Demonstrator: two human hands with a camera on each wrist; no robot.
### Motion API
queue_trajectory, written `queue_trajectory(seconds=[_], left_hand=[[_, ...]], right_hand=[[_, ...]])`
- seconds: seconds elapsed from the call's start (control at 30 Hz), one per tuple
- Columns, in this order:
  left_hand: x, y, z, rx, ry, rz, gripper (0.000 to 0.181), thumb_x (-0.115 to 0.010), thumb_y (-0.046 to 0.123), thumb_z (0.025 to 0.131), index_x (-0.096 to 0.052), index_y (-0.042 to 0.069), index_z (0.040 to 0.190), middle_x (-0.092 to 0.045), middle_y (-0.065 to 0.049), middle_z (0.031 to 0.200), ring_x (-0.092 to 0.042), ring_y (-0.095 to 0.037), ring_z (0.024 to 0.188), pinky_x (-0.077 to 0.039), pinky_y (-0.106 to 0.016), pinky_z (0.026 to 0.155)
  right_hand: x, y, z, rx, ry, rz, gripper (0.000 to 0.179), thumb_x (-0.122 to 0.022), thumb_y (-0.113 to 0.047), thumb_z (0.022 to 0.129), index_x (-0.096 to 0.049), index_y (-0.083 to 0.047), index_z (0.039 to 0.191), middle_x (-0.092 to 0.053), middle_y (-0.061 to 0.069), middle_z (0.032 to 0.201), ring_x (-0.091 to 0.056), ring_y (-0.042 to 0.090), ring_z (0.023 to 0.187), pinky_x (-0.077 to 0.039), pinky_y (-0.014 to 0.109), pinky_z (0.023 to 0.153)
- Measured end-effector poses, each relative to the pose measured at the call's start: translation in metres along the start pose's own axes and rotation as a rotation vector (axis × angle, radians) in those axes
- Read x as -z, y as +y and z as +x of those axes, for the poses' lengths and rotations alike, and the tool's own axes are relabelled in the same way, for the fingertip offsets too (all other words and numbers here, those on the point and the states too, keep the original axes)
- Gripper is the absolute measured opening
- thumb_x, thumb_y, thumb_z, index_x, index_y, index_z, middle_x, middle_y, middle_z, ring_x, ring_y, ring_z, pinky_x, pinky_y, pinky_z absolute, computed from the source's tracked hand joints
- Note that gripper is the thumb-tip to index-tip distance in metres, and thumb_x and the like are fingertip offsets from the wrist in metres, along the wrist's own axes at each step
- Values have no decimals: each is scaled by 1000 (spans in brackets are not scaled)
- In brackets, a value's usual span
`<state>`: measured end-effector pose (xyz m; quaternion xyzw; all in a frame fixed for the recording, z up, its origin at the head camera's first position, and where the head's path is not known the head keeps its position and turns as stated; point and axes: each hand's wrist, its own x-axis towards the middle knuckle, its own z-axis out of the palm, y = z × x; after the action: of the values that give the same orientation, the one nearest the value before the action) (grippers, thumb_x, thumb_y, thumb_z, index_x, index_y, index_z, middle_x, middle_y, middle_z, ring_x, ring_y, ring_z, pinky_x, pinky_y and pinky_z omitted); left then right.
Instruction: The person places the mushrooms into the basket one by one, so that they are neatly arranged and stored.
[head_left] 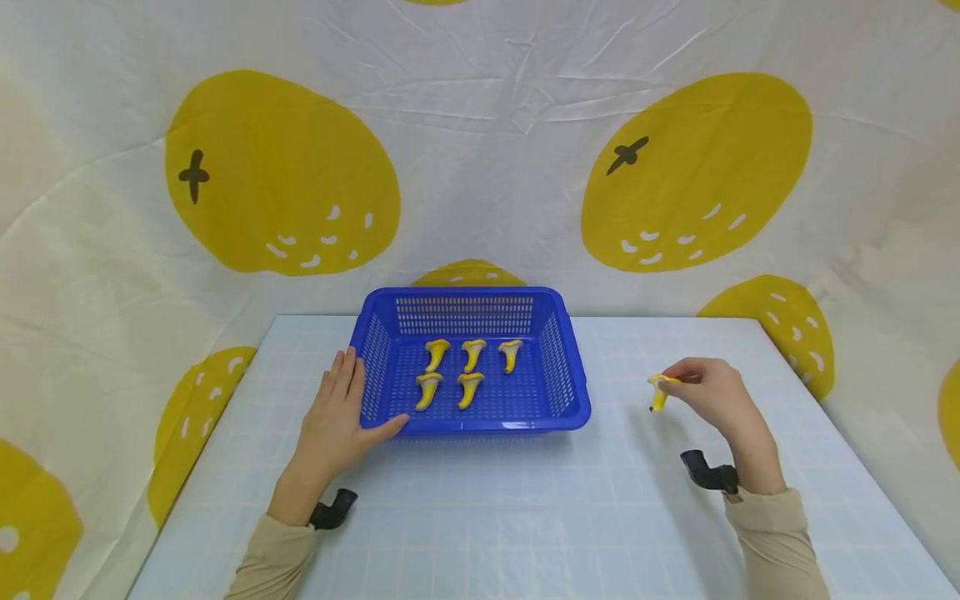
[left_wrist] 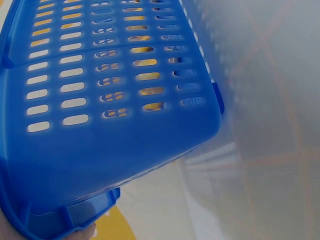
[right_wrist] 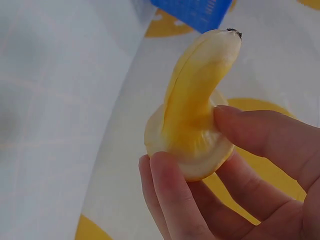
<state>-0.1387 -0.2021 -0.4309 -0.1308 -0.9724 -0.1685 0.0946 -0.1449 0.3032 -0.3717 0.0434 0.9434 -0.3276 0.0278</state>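
Observation:
Thumb and fingers of my right hand (head_left: 712,396) pinch a yellow mushroom (right_wrist: 195,110) by its pale cap. The mushroom's curved stem ends in a dark tip; in the head view it hangs stem-down over the table's right part. A blue plastic basket (head_left: 480,427) stands left of it, with several similar yellow mushrooms (head_left: 428,392) lying inside in two rows. My left hand (head_left: 330,425) rests on the basket's left front corner, fingers straight along the left rim and thumb over the front rim. The left wrist view is mostly filled by the basket's slotted wall (left_wrist: 100,145).
A pale checked cover lies on the table (head_left: 510,517). Behind and to both sides hangs a white cloth (head_left: 487,167) printed with large yellow fruit. The basket's back edge stands close to that cloth. Each wrist carries a black camera mount (head_left: 705,473).

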Motion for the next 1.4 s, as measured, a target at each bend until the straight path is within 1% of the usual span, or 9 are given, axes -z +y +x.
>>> queue_trajectory(seconds=[0.17, 0.33, 0.63, 0.83, 0.97, 1.23, 1.4], left_hand=[[0, 0, 0, -4, 6, -1, 114, -65, 66, 84, -20, -15, 150, -9, -29, 161, -5, -41, 150, -10, -51, 121], [-1, -1, 0, -8, 14, -4, 114, -65, 66, 83, -20, -15, 150, -10, -29, 161, -5, -41, 150, -8, -50, 122], [-2, -2, 1, -21, 39, -6, 115, -66, 67, 82, -22, -15, 150, -12, -30, 160, -8, -42, 149, -8, -49, 122], [-3, -2, 1, -29, 53, -1, 116, -65, 68, 82, -23, -16, 149, -14, -31, 160, -9, -43, 149, -8, -49, 122], [-2, -2, 0, -25, 44, -2, 116, -65, 68, 82, -23, -15, 150, -13, -31, 160, -8, -43, 149, -7, -48, 122], [-1, 0, 0, -15, 29, -4, 114, -66, 66, 82, -22, -15, 150, -11, -29, 161, -6, -41, 150, -8, -49, 122], [0, 1, 0, -6, 12, -1, 113, -65, 66, 84, -21, -15, 150, -10, -29, 161, -5, -40, 150, -8, -49, 122]], right_hand=[[-1, -15, 4, 23, 5, 7, 26, -67, -21, 93, -71, 2, 104, -70, 19, 101, -59, 36, 95, -49, 50, 76], [0, -29, 7, 46, 17, 5, 26, -68, -20, 93, -70, 2, 105, -70, 20, 102, -60, 37, 95, -51, 52, 79], [-1, -60, 15, 128, 23, 20, 24, -69, -21, 93, -73, 1, 104, -72, 17, 100, -61, 36, 96, -50, 51, 81], [-4, -75, 22, 184, 30, 36, 20, -69, -17, 92, -73, 1, 101, -71, 16, 97, -62, 34, 93, -52, 49, 81], [-5, -84, 26, 202, 24, 39, 20, -69, -16, 93, -73, 1, 101, -71, 16, 95, -63, 34, 92, -52, 50, 82], [-8, -104, 34, 232, -2, 39, 18, -69, -16, 92, -73, 1, 98, -70, 15, 95, -61, 32, 89, -52, 47, 80], [-13, -117, 40, 220, -20, 33, 19, -69, -16, 92, -73, 1, 100, -69, 16, 96, -61, 32, 89, -53, 47, 81]])
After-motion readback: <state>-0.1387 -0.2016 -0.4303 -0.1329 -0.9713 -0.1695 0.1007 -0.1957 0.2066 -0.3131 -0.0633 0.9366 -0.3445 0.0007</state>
